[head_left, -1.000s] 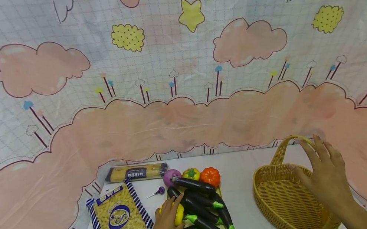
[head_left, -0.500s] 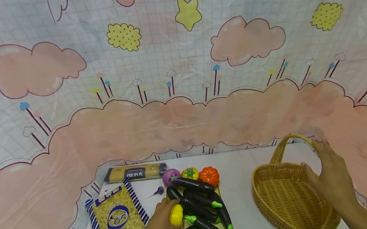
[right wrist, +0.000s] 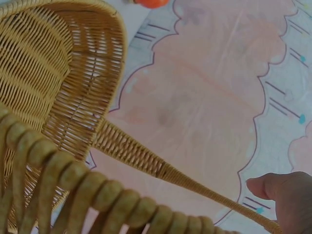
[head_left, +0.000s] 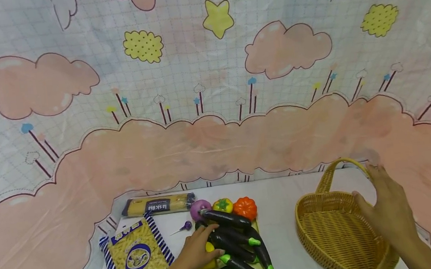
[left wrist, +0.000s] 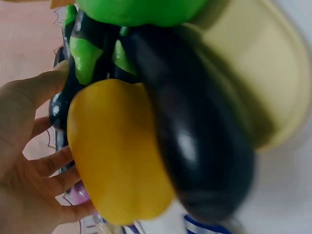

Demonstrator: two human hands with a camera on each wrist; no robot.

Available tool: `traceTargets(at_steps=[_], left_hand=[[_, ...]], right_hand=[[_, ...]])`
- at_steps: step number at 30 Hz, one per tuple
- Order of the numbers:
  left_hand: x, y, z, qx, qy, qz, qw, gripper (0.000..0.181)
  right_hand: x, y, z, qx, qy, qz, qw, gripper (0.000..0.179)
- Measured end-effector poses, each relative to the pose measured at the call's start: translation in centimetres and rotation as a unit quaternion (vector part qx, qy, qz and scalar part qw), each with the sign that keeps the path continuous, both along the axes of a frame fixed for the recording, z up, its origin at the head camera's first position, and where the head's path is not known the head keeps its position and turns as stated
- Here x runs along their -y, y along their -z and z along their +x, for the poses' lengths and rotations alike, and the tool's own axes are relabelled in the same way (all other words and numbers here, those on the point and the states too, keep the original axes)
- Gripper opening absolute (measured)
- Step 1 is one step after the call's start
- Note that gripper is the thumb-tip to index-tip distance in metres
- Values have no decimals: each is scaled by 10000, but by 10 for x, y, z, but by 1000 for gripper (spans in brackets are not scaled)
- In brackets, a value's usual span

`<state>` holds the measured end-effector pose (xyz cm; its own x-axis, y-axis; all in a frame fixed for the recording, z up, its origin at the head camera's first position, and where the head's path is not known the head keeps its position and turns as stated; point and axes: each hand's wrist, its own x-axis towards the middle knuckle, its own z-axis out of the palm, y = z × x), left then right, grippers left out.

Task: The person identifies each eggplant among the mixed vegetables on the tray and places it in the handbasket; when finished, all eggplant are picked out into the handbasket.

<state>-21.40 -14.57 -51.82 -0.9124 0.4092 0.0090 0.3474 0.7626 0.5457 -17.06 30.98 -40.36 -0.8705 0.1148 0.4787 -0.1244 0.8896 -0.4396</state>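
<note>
My left hand (head_left: 196,250) is over a pile of dark eggplants (head_left: 227,243), thumb and fingers spread apart. Close beside it is a yellow bell pepper (left wrist: 114,151), partly covered by the hand in the head view. The pepper hides some fingertips in the left wrist view. An eggplant (left wrist: 195,126) and a green pepper (left wrist: 141,9) lie near it. At the right, my right hand (head_left: 390,208) is by the arched handle (head_left: 326,179) of a wicker basket (head_left: 340,235). Its thumb extends away from the handle; the other fingers are mostly hidden in the right wrist view.
A cream tray (left wrist: 287,44) lies under the vegetables. Behind the pile are a purple onion-like vegetable (head_left: 199,209), a yellow-green pepper (head_left: 223,205) and an orange pumpkin (head_left: 245,209). At the left lie a pasta bag (head_left: 139,258), a spaghetti pack (head_left: 160,204) and a small purple item (head_left: 187,225).
The left hand draws back with the yellow pepper tilted, then moves forward again over the eggplants, leaving the pepper beneath it. The right hand's fingers come closer together by the basket handle.
</note>
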Motion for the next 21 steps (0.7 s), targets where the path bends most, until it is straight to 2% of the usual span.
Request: traceTargets(at_steps=[4,9,12,16,21], left_hand=[[-5,-2,-6,-76,366,-28,9993,50],[-9,-1,-11,271,621,128,9976,42],[-10,-1,-13,421,638,324,9965,39],[-10,-3,-14,406,682,629,9949,36],[-11,-12,-14,197,940,994,9904,37]], right_hand=[[3,2,0,-17,-24,-11,10000,81],[3,1,-1,-188,6,65,9998,82],[2,1,-2,-222,59,64,9997,81],[3,1,-1,-193,126,-10,9997,77],[3,1,-1,-232,193,-34,9995,73]])
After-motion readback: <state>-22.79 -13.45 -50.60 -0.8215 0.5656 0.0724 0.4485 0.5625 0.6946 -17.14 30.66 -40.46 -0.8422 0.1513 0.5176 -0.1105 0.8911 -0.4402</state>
